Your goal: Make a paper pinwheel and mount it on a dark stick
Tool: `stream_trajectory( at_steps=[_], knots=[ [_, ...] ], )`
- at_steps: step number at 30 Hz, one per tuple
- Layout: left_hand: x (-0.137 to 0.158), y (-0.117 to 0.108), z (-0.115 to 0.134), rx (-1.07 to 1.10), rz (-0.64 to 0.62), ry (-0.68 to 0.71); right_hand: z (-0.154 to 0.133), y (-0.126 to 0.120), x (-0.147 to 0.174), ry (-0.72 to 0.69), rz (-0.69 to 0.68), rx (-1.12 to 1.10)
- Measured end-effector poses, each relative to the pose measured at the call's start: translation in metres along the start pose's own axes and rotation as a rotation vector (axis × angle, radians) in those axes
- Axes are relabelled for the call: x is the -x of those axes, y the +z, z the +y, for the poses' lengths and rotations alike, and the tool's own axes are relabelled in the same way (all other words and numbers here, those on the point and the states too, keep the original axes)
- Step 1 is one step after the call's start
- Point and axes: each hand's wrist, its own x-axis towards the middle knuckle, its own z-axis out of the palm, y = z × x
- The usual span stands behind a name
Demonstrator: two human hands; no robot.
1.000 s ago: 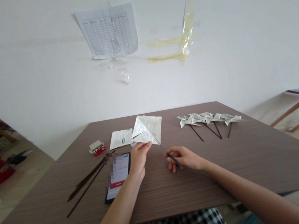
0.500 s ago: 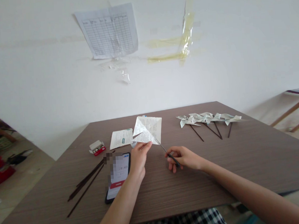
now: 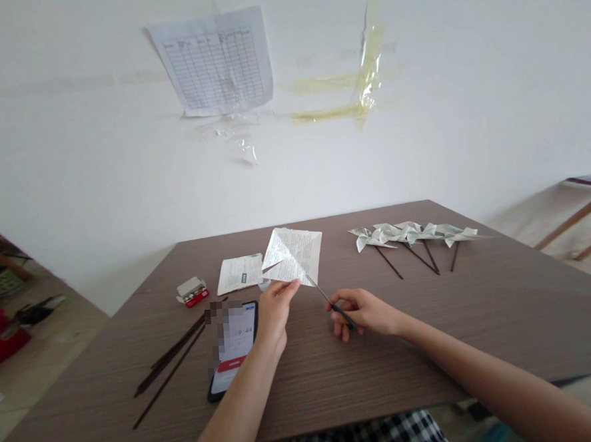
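Note:
My left hand [image 3: 277,307] pinches the lower edge of a square sheet of printed paper [image 3: 301,247], raised a little above the table. One slit runs inward from the sheet's left corner. My right hand [image 3: 357,312] is closed around the dark handles of a pair of scissors [image 3: 325,295]. Their blades point up and left and meet the sheet at its lower right corner. Several paper pinwheels [image 3: 416,233] on dark sticks lie to the right, beyond my right hand. The phone [image 3: 236,348] lies beside my left wrist, partly covered by the forearm.
A stack of paper squares [image 3: 239,271] and a small red-and-white box [image 3: 194,292] lie behind the phone. Several dark thin sticks [image 3: 168,362] rest at the left of the brown table [image 3: 410,374]. The white wall [image 3: 122,165] rises directly behind the table.
The sheet has tilted and shifted very slightly up and right at the scissor blades. Both hands keep nearly the same place. The phone's timer has advanced one second.

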Motion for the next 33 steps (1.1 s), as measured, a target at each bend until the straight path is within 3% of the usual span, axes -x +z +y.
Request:
stream_trajectory(
  at_steps=[12, 18, 33],
  knots=[
    [0.002, 0.000, 0.004, 0.034, 0.000, -0.008, 0.001, 0.000, 0.000, -0.021, -0.009, 0.001],
    [0.001, 0.001, 0.002, 0.025, 0.011, -0.026, -0.004, 0.004, 0.004, -0.005, 0.051, -0.012],
    [0.004, 0.004, 0.008, 0.095, 0.018, -0.038, 0.007, -0.003, -0.003, -0.047, -0.051, -0.064]
  ],
)
